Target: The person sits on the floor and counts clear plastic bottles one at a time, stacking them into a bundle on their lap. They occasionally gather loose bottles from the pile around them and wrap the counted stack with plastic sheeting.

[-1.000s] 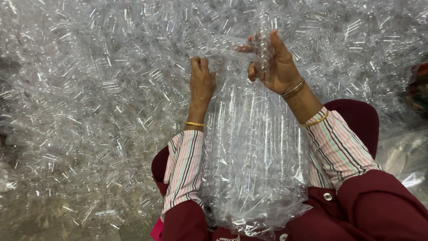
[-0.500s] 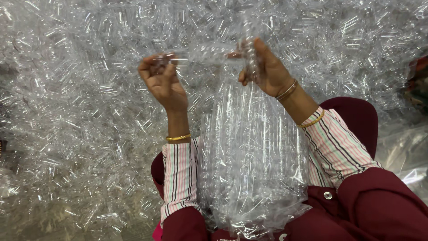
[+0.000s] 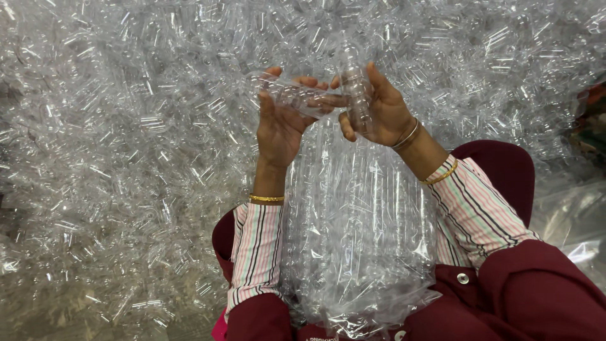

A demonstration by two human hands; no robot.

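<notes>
My left hand (image 3: 282, 123) grips a clear plastic bottle (image 3: 297, 95) lying sideways, level with the top of a clear plastic bag (image 3: 360, 233). The bag stands on my lap, packed with upright clear bottles. My right hand (image 3: 377, 108) is closed on the neck of the bag (image 3: 355, 88) together with an upright clear bottle there. The two hands are close together, fingertips almost touching above the bag. Both wrists carry gold bangles and striped cuffs under maroon sleeves.
A huge heap of loose clear plastic bottles (image 3: 126, 145) fills the view ahead and to both sides. A maroon seat or cloth (image 3: 505, 170) shows behind my right arm. Something red and green (image 3: 590, 104) sits at the far right edge.
My left hand reached out to the left into the heap, picked up a clear bottle, and has brought it back to the bag's mouth. My right hand stayed at the bag's top.
</notes>
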